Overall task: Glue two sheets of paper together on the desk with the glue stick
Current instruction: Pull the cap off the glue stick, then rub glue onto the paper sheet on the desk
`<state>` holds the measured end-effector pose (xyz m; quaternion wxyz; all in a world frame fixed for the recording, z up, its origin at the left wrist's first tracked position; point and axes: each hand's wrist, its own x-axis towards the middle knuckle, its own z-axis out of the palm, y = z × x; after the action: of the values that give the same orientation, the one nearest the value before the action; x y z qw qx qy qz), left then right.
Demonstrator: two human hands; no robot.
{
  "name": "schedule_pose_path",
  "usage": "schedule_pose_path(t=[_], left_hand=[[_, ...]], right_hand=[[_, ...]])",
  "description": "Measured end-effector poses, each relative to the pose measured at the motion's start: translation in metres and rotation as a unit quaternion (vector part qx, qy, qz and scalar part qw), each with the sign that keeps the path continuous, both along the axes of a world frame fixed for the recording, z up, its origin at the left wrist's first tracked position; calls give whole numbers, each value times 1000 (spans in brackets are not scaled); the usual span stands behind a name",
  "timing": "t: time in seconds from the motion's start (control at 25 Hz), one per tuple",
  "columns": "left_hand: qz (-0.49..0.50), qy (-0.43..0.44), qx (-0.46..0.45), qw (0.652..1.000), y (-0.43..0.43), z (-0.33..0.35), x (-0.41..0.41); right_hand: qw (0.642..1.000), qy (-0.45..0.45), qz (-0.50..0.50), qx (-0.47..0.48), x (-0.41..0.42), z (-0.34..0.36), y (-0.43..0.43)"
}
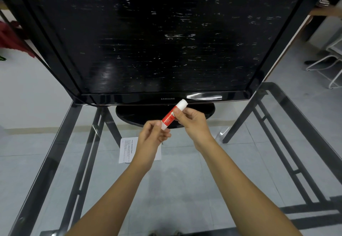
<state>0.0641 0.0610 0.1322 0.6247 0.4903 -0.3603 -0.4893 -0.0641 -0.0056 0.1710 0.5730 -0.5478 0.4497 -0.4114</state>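
I hold a red-and-white glue stick (171, 115) in the air above the glass desk, tilted with its white cap up and to the right. My left hand (152, 139) pinches its lower white end. My right hand (193, 122) grips the red body just below the cap. The cap is on. A printed white sheet of paper (126, 150) lies flat on the desk under my left hand, which hides most of it. I cannot tell whether a second sheet lies there.
A large black Samsung monitor (148, 37) stands on a round black base (133, 114) right behind my hands. The glass desk (185, 180) has a dark metal frame (77, 161). A white chair (331, 63) stands on the floor at far right.
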Motion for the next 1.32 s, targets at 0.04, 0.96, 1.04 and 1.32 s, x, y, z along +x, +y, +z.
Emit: schedule_pose_path(t=[0.04,0.96,1.04,1.32], left_hand=[[5,-13,-2,1000,-1,0,1],[30,-130,-38,990,0,6,17],[49,-139,-27,989,-4,3,19],[137,-111,33,984,17,-11,63]], right_hand=[[1000,2,1,-1,0,0,0],[1000,15,22,12,10,3,-1],[998,16,54,23,11,2,-4],[983,148,40,99,53,-82,4]])
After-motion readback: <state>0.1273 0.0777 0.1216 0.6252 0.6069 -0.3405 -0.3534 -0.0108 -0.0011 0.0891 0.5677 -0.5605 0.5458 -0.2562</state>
